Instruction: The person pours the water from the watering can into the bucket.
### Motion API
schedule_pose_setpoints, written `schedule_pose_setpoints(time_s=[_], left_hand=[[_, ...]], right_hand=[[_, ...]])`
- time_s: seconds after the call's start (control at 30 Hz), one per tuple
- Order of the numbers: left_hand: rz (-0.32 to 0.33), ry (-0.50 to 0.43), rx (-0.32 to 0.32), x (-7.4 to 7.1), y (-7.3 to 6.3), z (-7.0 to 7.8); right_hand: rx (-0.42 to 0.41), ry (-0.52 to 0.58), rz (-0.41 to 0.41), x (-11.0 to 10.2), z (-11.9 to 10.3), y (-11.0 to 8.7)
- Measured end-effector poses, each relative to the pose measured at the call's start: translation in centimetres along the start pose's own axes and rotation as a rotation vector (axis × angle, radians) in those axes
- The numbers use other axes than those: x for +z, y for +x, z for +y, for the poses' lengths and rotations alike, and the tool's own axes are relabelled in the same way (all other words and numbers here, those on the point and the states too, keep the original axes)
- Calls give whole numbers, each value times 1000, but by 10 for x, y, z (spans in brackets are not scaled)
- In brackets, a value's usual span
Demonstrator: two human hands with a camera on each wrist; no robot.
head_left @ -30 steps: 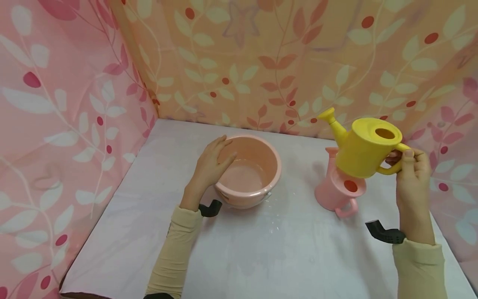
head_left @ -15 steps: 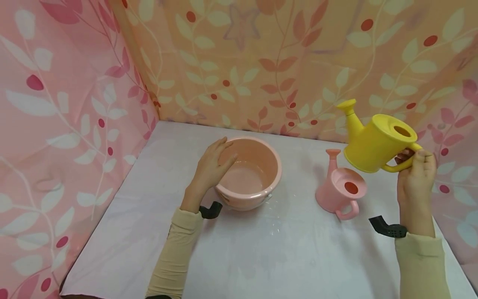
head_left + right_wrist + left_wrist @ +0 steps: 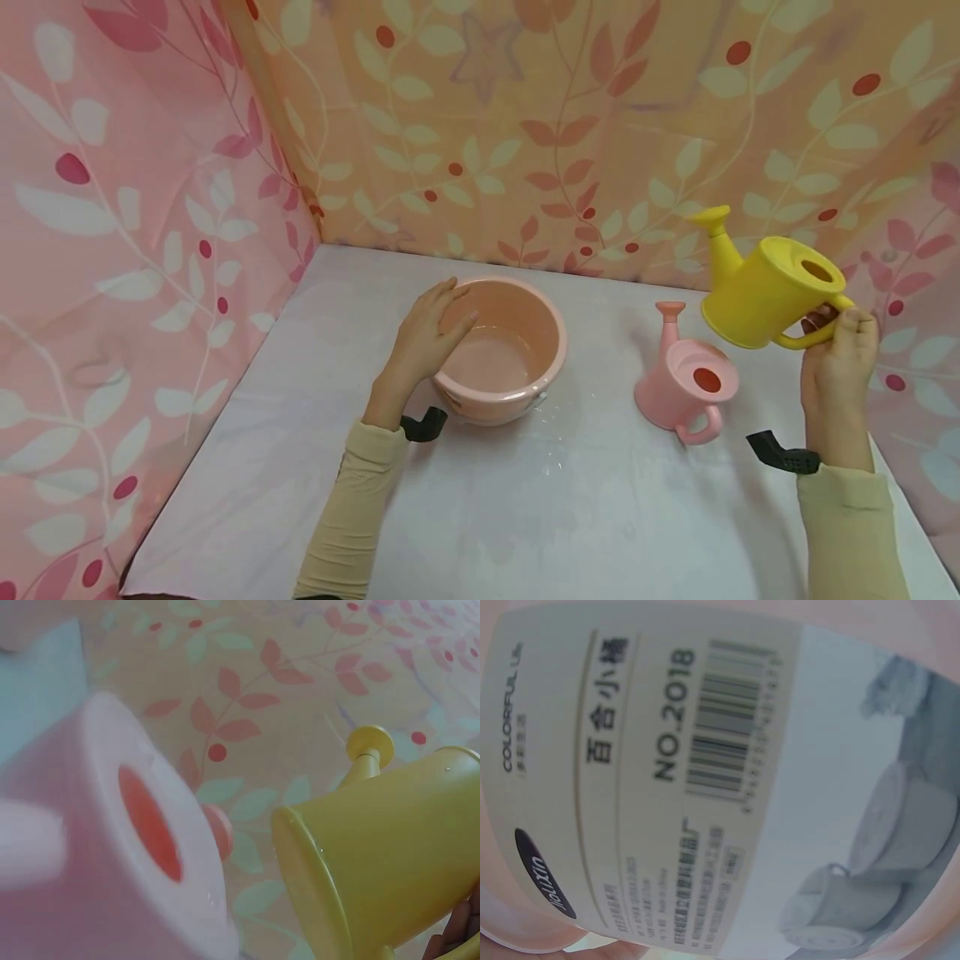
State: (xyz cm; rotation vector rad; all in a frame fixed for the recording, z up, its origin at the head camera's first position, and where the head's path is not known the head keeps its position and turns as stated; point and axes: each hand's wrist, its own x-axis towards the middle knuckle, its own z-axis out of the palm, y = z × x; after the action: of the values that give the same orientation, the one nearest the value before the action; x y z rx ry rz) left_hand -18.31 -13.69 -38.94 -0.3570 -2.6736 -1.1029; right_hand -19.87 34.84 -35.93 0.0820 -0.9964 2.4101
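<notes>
In the head view, my right hand (image 3: 840, 358) holds a yellow watering can (image 3: 772, 292) by its handle, up off the table. It hangs behind and to the right of a pink watering can (image 3: 678, 396), which stands on the table with a red-looking opening in its top. The right wrist view has the yellow can's spout and side, with the pink can close by. My left hand (image 3: 420, 337) rests at the left rim of a pink bucket (image 3: 553, 367), fingers fairly straight and spread. A printed label (image 3: 682, 750) on the bucket's side fills most of the left wrist view.
A white-covered table (image 3: 480, 517) bears the bucket and pink can. Water drops (image 3: 558, 442) lie on it right of the bucket. Flowered cloth walls (image 3: 480, 125) close off the back and both sides.
My right hand has carried the yellow watering can to the right, away from the pink watering can, which now shows whole. My left hand has stayed at the bucket.
</notes>
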Motion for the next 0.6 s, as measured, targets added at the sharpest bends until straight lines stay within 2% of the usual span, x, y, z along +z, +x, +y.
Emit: schedule_pose_setpoints(time_s=[0.37,0.6], left_hand=[[9,0,7,0,-1,1],[5,6,13,0,0,1]], right_hand=[[-47,21,113,-25,9,14],[-65,-69,153,-50,16,18]])
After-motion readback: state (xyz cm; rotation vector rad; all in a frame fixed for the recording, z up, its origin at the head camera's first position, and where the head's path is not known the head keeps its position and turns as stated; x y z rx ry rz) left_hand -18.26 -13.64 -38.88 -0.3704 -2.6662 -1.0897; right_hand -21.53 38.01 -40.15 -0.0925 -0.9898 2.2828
